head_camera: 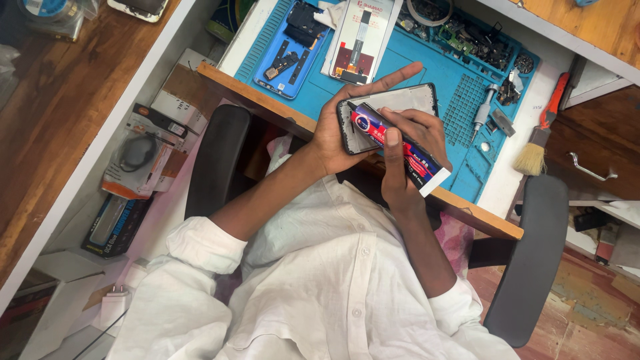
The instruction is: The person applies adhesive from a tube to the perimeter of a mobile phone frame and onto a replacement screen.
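My left hand cradles a phone frame from below, fingers stretched along its far edge, its pale inner side facing up. My right hand grips a tube of glue, coloured blue, red and black, with its tip at the frame's left edge. Both hands hover over the near edge of the blue work mat.
On the mat lie a blue phone back with parts, a phone screen on white packaging, a screwdriver and trays of small parts. A brush lies to the right. Boxes sit on the floor left; chair armrests flank me.
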